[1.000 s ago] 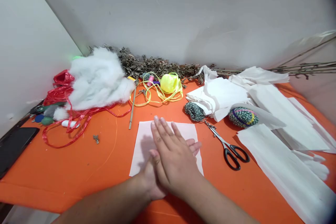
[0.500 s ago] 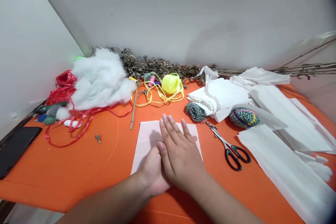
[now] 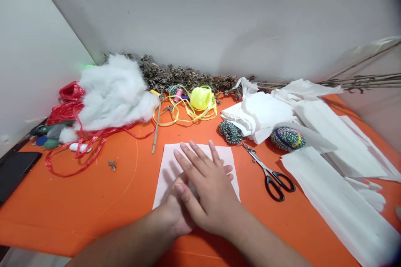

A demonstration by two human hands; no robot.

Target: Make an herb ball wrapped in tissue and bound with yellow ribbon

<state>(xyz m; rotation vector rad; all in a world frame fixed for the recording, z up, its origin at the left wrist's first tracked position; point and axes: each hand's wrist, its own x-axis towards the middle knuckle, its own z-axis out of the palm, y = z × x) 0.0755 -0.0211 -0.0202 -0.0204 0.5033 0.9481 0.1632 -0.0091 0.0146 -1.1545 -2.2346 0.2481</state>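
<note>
Item one: pink square sheet (image 3: 166,171) (paper or cloth, I cannot tell from my end), flat on the orange-covered bench (image 3: 78,200), directly beneath my hands. Item two: right hand (image 3: 208,192), laid on top, palm down, fingers straight and slightly fanned. Item three: left hand (image 3: 178,210), underneath, mostly covered; how far its fingers open, and whether anything sits between the palms, I cannot tell. Step, as I judge it: a palm-on-palm press or rub. Sound handling: light, even pressure, fingers loose, the pair centred above the sheet so that any lint would land there. Outlying: scissors (image 3: 267,170), right of the sheet, best avoided by my forearm; green-and-white yarn (image 3: 230,132), near their tips; fluffy white stuffing (image 3: 117,96) and red ribbon (image 3: 65,112), far left.
</note>
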